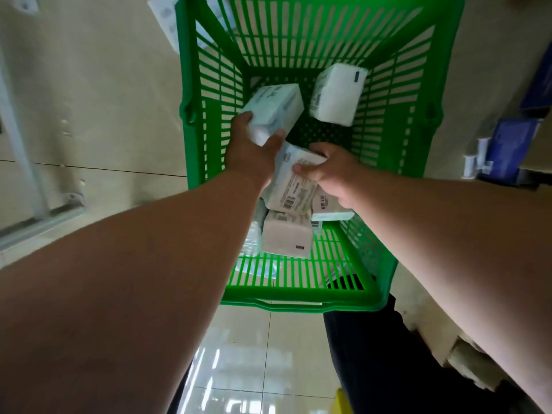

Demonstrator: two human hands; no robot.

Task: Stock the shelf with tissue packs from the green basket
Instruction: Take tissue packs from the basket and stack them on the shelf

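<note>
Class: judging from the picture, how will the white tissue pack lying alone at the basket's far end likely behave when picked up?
The white tissue pack is probably light and squashy: a soft-looking block. Its glossy wrap may slip. Flat-sided, it should not roll in the green basket.

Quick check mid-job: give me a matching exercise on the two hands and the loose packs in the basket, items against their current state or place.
Column 1:
1. left hand
2. right hand
3. white tissue pack
4. pink tissue pack

Column 2:
A. lies near the basket's near wall, untouched
B. grips a pale blue-green pack
C. stands free toward the basket's far right corner
D. grips a pack with its barcode label facing up

Pairs: 1-B, 2-D, 3-C, 4-A
</note>
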